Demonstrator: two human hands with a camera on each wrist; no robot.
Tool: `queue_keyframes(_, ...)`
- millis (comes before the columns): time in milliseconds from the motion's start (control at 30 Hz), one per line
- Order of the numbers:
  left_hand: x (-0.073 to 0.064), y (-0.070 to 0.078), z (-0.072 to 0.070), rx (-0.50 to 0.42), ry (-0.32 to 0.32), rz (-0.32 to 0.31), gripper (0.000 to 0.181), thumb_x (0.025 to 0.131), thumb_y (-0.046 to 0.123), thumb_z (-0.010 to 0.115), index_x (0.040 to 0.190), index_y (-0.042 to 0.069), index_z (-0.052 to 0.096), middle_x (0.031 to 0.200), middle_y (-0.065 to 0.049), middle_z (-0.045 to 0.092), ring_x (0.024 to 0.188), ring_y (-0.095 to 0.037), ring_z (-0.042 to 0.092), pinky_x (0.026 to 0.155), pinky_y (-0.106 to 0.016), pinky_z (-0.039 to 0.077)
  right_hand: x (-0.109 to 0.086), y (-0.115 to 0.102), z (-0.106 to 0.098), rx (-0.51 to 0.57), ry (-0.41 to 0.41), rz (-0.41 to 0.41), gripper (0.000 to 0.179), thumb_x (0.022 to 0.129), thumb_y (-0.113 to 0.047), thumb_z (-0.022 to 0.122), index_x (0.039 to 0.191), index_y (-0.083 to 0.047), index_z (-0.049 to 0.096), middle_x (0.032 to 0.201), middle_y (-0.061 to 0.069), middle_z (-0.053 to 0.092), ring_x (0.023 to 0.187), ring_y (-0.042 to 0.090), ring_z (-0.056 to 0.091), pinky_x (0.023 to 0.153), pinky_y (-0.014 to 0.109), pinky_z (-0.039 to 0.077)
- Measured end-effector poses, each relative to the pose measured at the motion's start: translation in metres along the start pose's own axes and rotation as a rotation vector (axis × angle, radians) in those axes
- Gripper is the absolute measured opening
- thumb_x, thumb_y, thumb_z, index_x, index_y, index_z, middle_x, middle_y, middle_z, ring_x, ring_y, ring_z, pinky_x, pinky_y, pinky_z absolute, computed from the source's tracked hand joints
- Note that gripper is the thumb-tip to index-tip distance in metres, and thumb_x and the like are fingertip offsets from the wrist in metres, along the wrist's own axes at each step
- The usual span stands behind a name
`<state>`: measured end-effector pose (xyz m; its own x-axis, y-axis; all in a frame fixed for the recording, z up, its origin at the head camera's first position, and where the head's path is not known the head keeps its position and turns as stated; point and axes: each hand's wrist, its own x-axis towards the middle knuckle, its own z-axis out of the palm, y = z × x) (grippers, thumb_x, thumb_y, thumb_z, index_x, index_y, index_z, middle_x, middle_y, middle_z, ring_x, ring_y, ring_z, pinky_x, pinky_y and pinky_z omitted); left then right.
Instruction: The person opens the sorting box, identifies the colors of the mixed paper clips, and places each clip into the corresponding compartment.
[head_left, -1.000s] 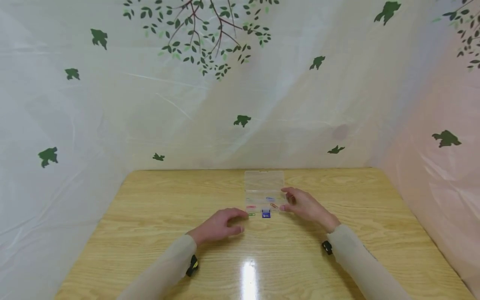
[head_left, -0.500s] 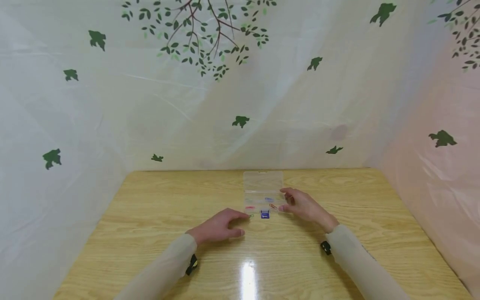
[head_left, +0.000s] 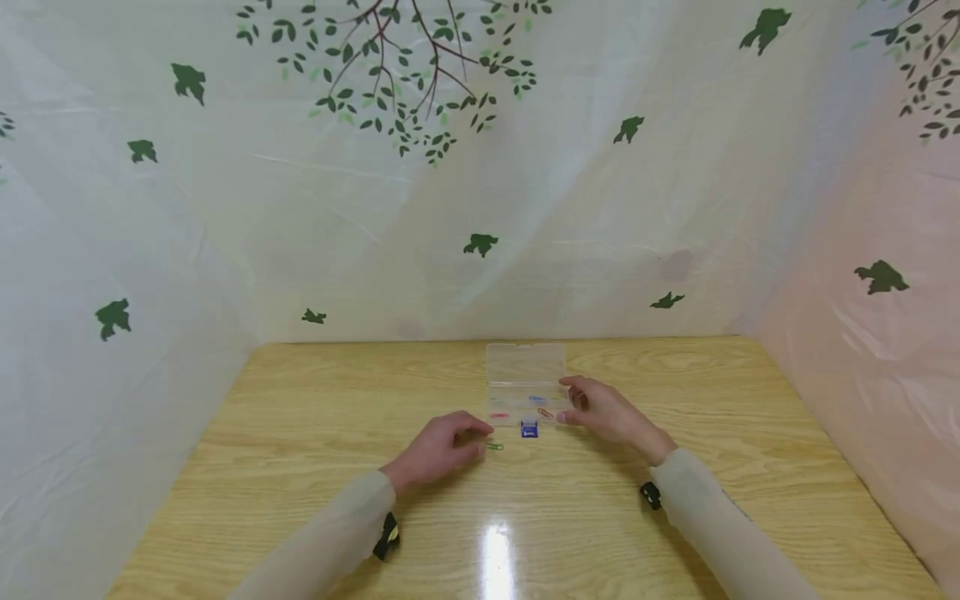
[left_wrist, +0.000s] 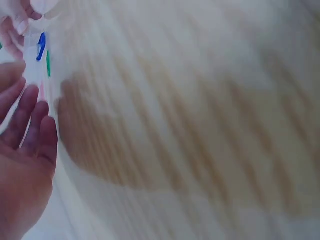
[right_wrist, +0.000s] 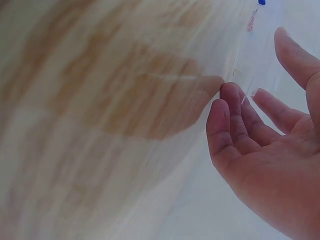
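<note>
My left hand [head_left: 438, 450] is just left of the box's front, fingers loosely bent and thumb apart from the index finger. A green paper clip [head_left: 494, 447] lies on the table by these fingertips; in the left wrist view the green clip [left_wrist: 48, 63] shows a little apart from them. My right hand [head_left: 607, 410] holds the right side of a clear plastic box [head_left: 510, 404], thumb at the front corner and index finger toward the hinge. The lid [head_left: 526, 363] stands open at the back. Inside are a pink clip [head_left: 499, 415], a red clip [head_left: 545, 412] and a blue clip [head_left: 537, 398].
A blue latch [head_left: 529, 429] juts from the middle of the box's front. The wood-patterned table [head_left: 360, 392] reaches back to a pale curtain [head_left: 360, 250] printed with leaves and birds. Black wrist straps [head_left: 386, 536] hang below both sleeves.
The green paper clip has come away from the box's front, toward me and slightly left. My left hand has drawn back a little with it. The right hand stays at the box.
</note>
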<state>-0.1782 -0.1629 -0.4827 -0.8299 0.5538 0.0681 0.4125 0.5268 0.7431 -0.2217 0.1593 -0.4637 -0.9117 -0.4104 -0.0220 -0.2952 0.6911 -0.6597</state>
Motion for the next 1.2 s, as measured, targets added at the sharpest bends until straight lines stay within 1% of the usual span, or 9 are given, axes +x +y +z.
queue_keyframes(100, 0.001, 0.002, 0.005, 0.021, 0.026, 0.003, 0.026, 0.098, 0.012, 0.07, 0.124, 0.008, 0.072, 0.121, -0.004, 0.069, 0.114, -0.024, 0.064, 0.101, -0.043, 0.052, 0.0, 0.001, 0.001, 0.007, 0.0, 0.001, 0.064, 0.095, -0.021, 0.078, 0.146, 0.007, 0.05, 0.102, 0.007, 0.06, 0.09, 0.02, 0.052, 0.078, 0.037, 0.044)
queue_keyframes(200, 0.002, 0.003, 0.009, 0.06, 0.035, 0.003, 0.024, 0.098, 0.012, 0.071, 0.121, 0.007, 0.074, 0.116, -0.003, 0.068, 0.109, -0.022, 0.064, 0.097, -0.04, 0.054, -0.001, 0.001, 0.001, 0.019, 0.001, 0.004, 0.064, 0.095, -0.021, 0.078, 0.146, 0.007, 0.05, 0.101, 0.007, 0.059, 0.089, 0.02, 0.051, 0.077, 0.036, 0.043)
queue_keyframes(367, 0.005, 0.006, 0.013, 0.109, 0.034, -0.003, 0.019, 0.097, 0.012, 0.073, 0.115, 0.007, 0.076, 0.109, -0.002, 0.069, 0.103, -0.02, 0.066, 0.094, -0.037, 0.056, 0.0, 0.003, 0.003, 0.031, -0.004, 0.0, 0.065, 0.095, -0.021, 0.077, 0.146, 0.007, 0.049, 0.1, 0.007, 0.058, 0.088, 0.019, 0.051, 0.075, 0.036, 0.043)
queue_keyframes(500, 0.006, 0.008, 0.015, 0.124, 0.03, -0.016, 0.015, 0.097, 0.011, 0.073, 0.111, 0.008, 0.078, 0.106, 0.0, 0.069, 0.101, -0.018, 0.065, 0.092, -0.036, 0.055, 0.0, 0.004, 0.004, 0.02, -0.001, -0.005, 0.064, 0.095, -0.021, 0.078, 0.146, 0.007, 0.05, 0.099, 0.007, 0.058, 0.088, 0.019, 0.05, 0.075, 0.035, 0.042)
queue_keyframes(600, 0.007, 0.009, 0.016, 0.144, 0.03, -0.029, 0.014, 0.097, 0.011, 0.073, 0.109, 0.008, 0.078, 0.104, 0.001, 0.067, 0.099, -0.018, 0.064, 0.09, -0.035, 0.055, 0.001, 0.004, 0.003, 0.009, -0.004, -0.01, 0.064, 0.095, -0.021, 0.078, 0.146, 0.007, 0.05, 0.1, 0.007, 0.058, 0.089, 0.019, 0.051, 0.076, 0.035, 0.043)
queue_keyframes(733, 0.008, 0.011, 0.017, 0.177, 0.041, -0.032, 0.012, 0.096, 0.01, 0.074, 0.107, 0.008, 0.079, 0.102, 0.001, 0.067, 0.097, -0.017, 0.064, 0.09, -0.036, 0.055, 0.001, 0.004, 0.002, 0.002, -0.005, -0.006, 0.065, 0.095, -0.021, 0.078, 0.146, 0.007, 0.049, 0.102, 0.007, 0.06, 0.09, 0.02, 0.052, 0.078, 0.037, 0.044)
queue_keyframes(867, 0.01, 0.014, 0.017, 0.188, 0.049, -0.041, 0.008, 0.094, 0.01, 0.076, 0.102, 0.009, 0.078, 0.099, 0.001, 0.066, 0.094, -0.016, 0.063, 0.088, -0.034, 0.055, 0.001, 0.004, 0.001, -0.001, 0.002, -0.003, 0.065, 0.095, -0.022, 0.078, 0.146, 0.006, 0.05, 0.107, 0.008, 0.062, 0.093, 0.021, 0.053, 0.082, 0.039, 0.047)
queue_keyframes(1000, 0.011, 0.014, 0.019, 0.196, 0.05, -0.04, 0.004, 0.092, 0.008, 0.077, 0.096, 0.01, 0.077, 0.094, 0.003, 0.063, 0.089, -0.013, 0.06, 0.085, -0.032, 0.054, 0.001, 0.004, 0.001, -0.001, 0.001, 0.004, 0.065, 0.095, -0.023, 0.078, 0.146, 0.006, 0.05, 0.111, 0.008, 0.063, 0.096, 0.022, 0.054, 0.086, 0.041, 0.048)
queue_keyframes(1200, 0.013, 0.013, 0.022, 0.238, 0.063, -0.028, 0.005, 0.092, 0.008, 0.077, 0.089, 0.01, 0.074, 0.09, 0.003, 0.06, 0.086, -0.013, 0.057, 0.084, -0.034, 0.053, 0.001, 0.003, 0.001, 0.001, 0.003, 0.006, 0.065, 0.095, -0.023, 0.078, 0.147, 0.005, 0.05, 0.114, 0.01, 0.064, 0.098, 0.022, 0.055, 0.088, 0.042, 0.05)
